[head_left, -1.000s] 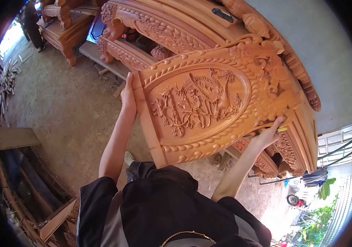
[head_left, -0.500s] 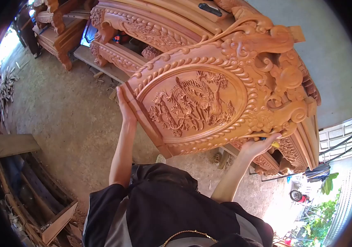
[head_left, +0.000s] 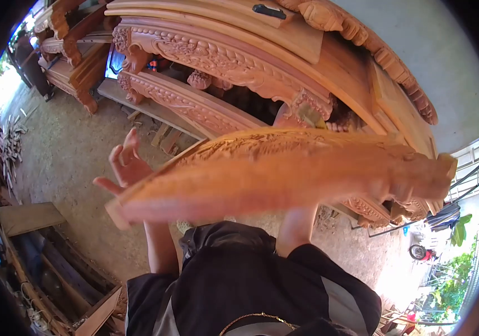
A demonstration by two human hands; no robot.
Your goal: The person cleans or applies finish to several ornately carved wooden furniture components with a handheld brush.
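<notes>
A carved wooden panel [head_left: 273, 179] is tilted nearly edge-on across the middle, blurred by motion, its carved face turned away toward the top. My left hand [head_left: 129, 165] is beside its left end, fingers and thumb spread, with the palm partly behind the panel's edge. Whether the palm bears any of its weight cannot be made out. My right forearm rises to the underside of the panel, and the panel hides the right hand.
Large carved wooden furniture [head_left: 211, 53] fills the top, with a black object [head_left: 269, 11] on it. A wooden box [head_left: 83, 291] stands at lower left, scrap wood [head_left: 11, 143] lies at far left. A person [head_left: 31, 67] stands at upper left. A motorcycle [head_left: 420, 253] is at right.
The panel has turned from face-up to nearly edge-on and come lower, uncovering more furniture behind. My left hand has moved left and its fingers have spread; my right hand has gone out of sight.
</notes>
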